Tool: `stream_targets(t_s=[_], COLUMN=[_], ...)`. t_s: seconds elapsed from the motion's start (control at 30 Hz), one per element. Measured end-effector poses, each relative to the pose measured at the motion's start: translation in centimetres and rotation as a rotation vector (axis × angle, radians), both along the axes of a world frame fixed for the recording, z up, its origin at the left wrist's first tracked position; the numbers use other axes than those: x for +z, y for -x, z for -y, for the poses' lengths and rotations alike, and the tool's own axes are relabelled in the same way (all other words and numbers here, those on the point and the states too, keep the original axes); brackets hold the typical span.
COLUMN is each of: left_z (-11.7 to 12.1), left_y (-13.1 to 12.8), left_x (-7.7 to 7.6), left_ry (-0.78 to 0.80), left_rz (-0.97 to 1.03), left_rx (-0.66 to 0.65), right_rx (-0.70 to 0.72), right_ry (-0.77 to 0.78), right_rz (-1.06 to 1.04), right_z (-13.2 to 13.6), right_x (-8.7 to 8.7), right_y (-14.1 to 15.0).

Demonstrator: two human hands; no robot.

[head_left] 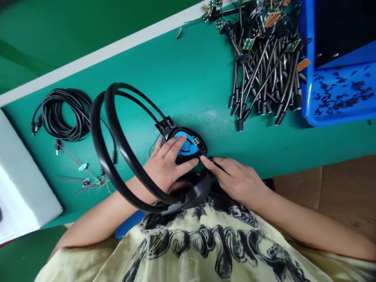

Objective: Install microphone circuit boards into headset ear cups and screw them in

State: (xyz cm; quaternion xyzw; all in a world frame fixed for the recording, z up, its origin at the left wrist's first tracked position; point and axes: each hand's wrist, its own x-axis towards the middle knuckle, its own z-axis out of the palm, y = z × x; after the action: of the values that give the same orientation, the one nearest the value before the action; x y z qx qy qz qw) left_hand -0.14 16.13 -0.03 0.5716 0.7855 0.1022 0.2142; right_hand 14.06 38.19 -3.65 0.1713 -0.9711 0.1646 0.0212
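A black headset with a double-band headband (117, 145) lies tilted at the table's near edge. One ear cup (202, 145) faces up, showing a blue inner plate (188, 147) and a small green circuit board (196, 141). My left hand (164, 166) grips this cup, fingers over the blue plate and thumb along the near rim. At the cup's lower right rim is my right hand (237, 178), its index fingertip touching the edge. Its fingers are closed around something dark and thin, mostly hidden. The other ear cup (196, 194) hangs near my shirt.
Coiled black cable (66, 113) lies at left, above small wired parts (85, 176). A heap of gooseneck microphone arms (264, 74) sits at far right beside a blue tray (337, 119) holding small black pieces. A white box-like object (23, 184) stands at the left edge.
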Motion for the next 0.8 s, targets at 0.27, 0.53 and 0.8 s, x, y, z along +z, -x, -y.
stream_targets(t_s=[0.27, 0.53, 0.8], left_z=[0.1, 0.0, -0.2], left_y=[0.4, -0.3, -0.4], left_x=[0.3, 0.3, 0.2], left_ry=[0.022, -0.019, -0.029], left_rz=[-0.026, -0.071, -0.108], left_rx=[-0.035, 0.019, 0.001], right_rx=[0.113, 0.174, 0.242], right_ry=[-0.038, -0.086, -0.2], right_rz=[-0.065, -0.099, -0.247], right_z=[-0.8, -1.3, -0.3], right_x=[-0.1, 0.7, 1.5], right_y=[1.0, 1.5, 2.5])
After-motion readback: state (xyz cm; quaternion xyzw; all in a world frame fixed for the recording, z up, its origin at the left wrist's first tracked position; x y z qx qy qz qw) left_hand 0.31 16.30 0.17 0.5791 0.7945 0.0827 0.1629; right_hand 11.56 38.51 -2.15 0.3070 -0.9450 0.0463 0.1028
